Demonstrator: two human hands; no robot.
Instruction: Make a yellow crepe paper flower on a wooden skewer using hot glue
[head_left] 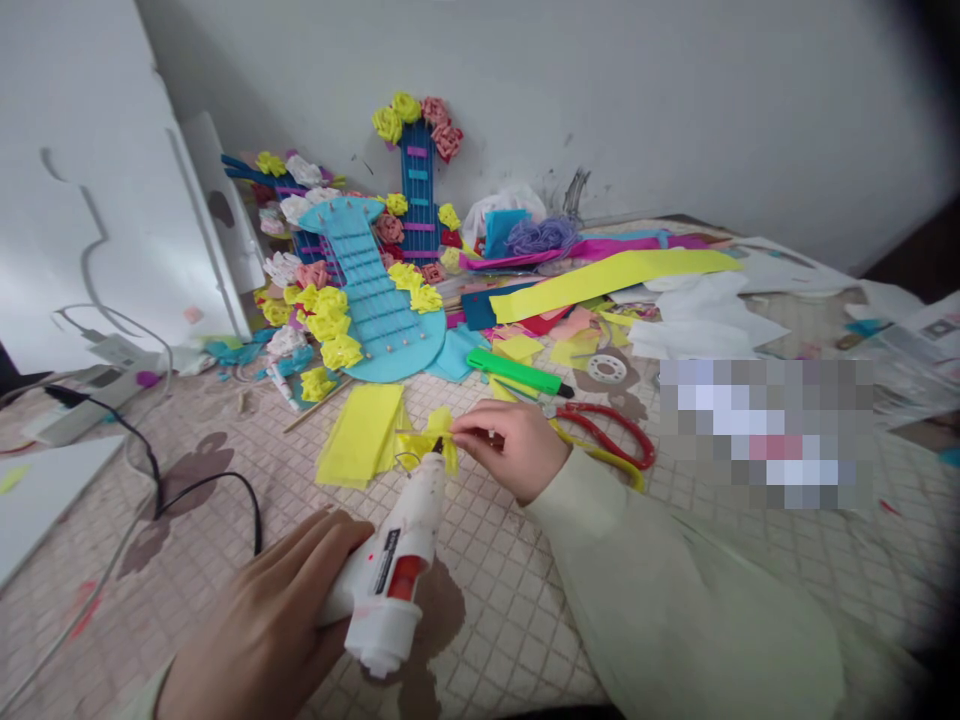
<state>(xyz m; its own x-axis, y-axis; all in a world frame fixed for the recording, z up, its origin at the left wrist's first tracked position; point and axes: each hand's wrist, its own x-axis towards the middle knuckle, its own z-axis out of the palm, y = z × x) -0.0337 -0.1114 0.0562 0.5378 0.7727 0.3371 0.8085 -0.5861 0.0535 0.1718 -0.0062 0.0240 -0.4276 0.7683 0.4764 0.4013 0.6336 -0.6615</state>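
Observation:
My left hand [277, 600] is wrapped round the handle of a white hot glue gun [397, 550]. The gun's dark nozzle points away from me, close by a crumpled yellow crepe paper piece [441, 425]. My right hand [514, 445] pinches the edge of that paper between thumb and fingertips. Left of it lies a stack of flat yellow paper strips [360, 432]. Just beyond my right hand are a green box cutter [519, 372] and scissors with red and yellow handles [611, 432].
A light-blue guitar-shaped craft [382, 300] with yellow paper flowers leans at the back, before darker ones. A long yellow strip [615, 282] and white paper [705, 315] lie back right. At left are a power strip [90, 400] and a black cable [217, 480].

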